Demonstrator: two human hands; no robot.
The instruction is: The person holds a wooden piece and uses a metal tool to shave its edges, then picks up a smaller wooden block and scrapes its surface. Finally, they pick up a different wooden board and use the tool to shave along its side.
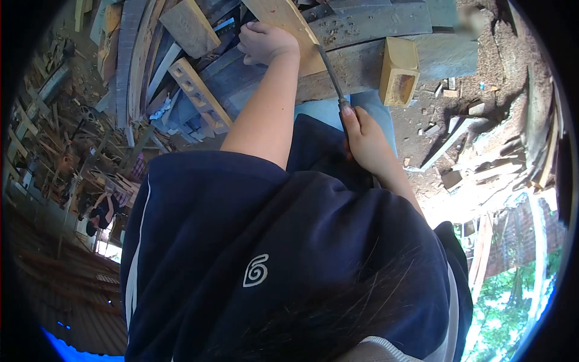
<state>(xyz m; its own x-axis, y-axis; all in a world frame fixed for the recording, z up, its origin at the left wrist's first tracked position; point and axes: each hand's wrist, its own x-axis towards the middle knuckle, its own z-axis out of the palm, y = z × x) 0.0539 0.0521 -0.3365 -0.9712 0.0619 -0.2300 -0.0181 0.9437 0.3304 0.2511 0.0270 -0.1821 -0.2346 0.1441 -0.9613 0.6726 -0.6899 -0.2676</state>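
Observation:
My left hand (pixel 268 44) lies on a pale wooden board (pixel 295 27), its fingers curled around the board's left edge. My right hand (pixel 366 139) is closed around the handle of a long, thin, dark metal tool (pixel 330 69) that looks like a file. The far end of the file touches the board's right edge. Right of the tool, a wooden block with a hollowed end (pixel 399 72) sits on the grey planks. To the left of my left arm are a short plank (pixel 190 27) and a wooden piece with several rectangular holes (pixel 199 93).
Weathered grey planks (pixel 374 27) form the work surface. Long boards (pixel 128 60) stand at the left, beside heaps of scrap wood. Wood offcuts (pixel 449 142) litter the ground at right. Another person (pixel 102 211) is far off at the left.

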